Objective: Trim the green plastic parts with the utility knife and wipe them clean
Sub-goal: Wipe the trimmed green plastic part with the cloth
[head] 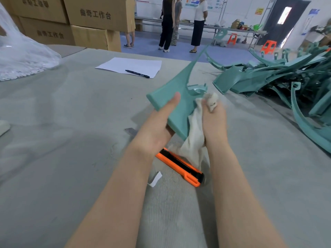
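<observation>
My left hand (157, 122) holds a long green plastic part (177, 90) above the table, thumb lying along its flat wide end, the narrow end pointing up and away. My right hand (214, 120) grips a crumpled white cloth (194, 133) against the part's right edge, and the cloth's tail hangs down. An orange and black utility knife (180, 166) lies on the table just below both hands, untouched.
A heap of green plastic parts (279, 81) fills the right side. A paper sheet (132, 66) with a black pen (137, 73) lies farther back. A clear plastic bag (21, 56) sits left, cardboard boxes (93, 17) behind. A white scrap (155, 179) lies near the knife. People stand far off.
</observation>
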The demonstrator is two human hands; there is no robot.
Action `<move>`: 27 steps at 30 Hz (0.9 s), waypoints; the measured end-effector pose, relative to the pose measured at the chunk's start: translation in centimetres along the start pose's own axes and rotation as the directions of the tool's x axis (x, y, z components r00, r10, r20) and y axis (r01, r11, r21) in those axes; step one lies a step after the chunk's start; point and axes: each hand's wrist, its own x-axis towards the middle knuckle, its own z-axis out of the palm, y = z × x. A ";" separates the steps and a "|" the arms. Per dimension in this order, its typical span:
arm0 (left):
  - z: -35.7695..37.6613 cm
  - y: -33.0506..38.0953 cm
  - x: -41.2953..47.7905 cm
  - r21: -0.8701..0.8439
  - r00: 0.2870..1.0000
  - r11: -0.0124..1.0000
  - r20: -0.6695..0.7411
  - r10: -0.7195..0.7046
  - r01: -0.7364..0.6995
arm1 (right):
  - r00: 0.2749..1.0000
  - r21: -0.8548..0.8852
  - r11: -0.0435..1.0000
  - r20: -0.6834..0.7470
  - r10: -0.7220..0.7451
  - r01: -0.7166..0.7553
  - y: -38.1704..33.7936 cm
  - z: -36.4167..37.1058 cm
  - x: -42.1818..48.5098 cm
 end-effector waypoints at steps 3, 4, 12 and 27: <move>-0.5 -0.4 0.6 0.086 0.971 0.994 -0.223 0.081 -0.063 | 0.990 -0.011 0.994 0.087 -0.107 0.109 0.1 0.8 -0.5; -0.8 -0.2 0.7 0.074 0.971 0.996 -0.229 0.071 -0.055 | 0.987 -0.030 0.988 0.051 -0.152 0.154 0.1 0.7 -0.5; -1.2 0.3 0.2 0.091 0.981 0.993 -0.184 -0.058 0.076 | 0.996 0.005 0.998 -0.062 -0.063 0.063 0.4 -0.1 -0.4; -1.8 1.1 0.0 0.202 0.980 0.974 -0.188 -0.060 0.099 | 0.998 0.018 0.999 0.056 0.038 -0.040 0.7 0.3 -0.4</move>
